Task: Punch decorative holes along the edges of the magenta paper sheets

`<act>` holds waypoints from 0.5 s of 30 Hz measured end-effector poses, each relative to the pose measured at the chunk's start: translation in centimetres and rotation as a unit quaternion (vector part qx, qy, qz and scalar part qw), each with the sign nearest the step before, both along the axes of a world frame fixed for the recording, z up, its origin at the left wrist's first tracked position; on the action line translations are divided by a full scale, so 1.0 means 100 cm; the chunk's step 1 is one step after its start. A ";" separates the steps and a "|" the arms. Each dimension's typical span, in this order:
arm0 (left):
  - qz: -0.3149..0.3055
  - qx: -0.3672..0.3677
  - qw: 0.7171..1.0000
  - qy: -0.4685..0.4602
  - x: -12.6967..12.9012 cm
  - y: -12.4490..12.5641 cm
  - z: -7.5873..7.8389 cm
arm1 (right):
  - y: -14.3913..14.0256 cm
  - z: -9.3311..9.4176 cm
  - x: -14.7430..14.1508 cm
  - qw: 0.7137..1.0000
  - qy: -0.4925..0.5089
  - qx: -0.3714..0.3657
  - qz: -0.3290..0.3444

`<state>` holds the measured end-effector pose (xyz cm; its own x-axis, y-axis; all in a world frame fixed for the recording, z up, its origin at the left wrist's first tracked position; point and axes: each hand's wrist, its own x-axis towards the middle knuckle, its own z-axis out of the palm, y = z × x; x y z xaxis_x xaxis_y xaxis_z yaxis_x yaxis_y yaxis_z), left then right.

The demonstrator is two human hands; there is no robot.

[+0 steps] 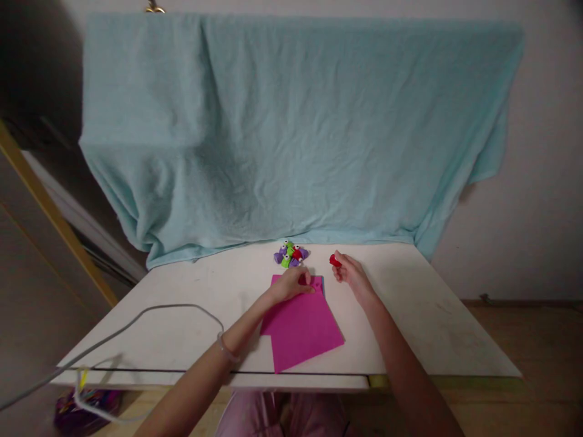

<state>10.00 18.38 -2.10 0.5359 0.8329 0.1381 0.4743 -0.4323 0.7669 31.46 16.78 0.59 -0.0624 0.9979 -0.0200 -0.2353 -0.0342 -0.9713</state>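
A bright pink sheet [305, 331] lies on the table, its lower corner reaching the front edge. My left hand [291, 285] is over the sheet's upper part, thumb and fingers pinched together at its top right. Beside those fingertips a small pink piece [317, 284] shows, with a thin blue edge along its right side. To the right, my right hand [351, 274] is raised over the table, holding a small red object [335, 260] between thumb and fingers; its kind is hard to make out. Beyond my left hand sits a pile of small purple, green and red googly-eyed pieces [290, 254].
The white table [423, 315] backs onto a hanging light-blue cloth [319, 133]. A grey cable [150, 309] crosses the left side and drops past the front edge. Below, at the left, a purple package [86, 409] rests on the floor.
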 end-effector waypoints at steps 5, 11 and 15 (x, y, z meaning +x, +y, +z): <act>-0.008 -0.088 0.989 -0.121 0.004 -0.006 -0.002 | -0.002 -0.002 -0.010 0.997 -0.062 -0.003 0.050; -0.015 -0.119 0.976 -0.179 -0.003 0.001 0.005 | -0.003 -0.007 -0.011 0.988 -0.122 0.029 0.094; 0.007 -0.103 0.974 -0.201 -0.005 0.003 0.008 | -0.004 -0.010 -0.013 0.984 -0.143 0.030 0.099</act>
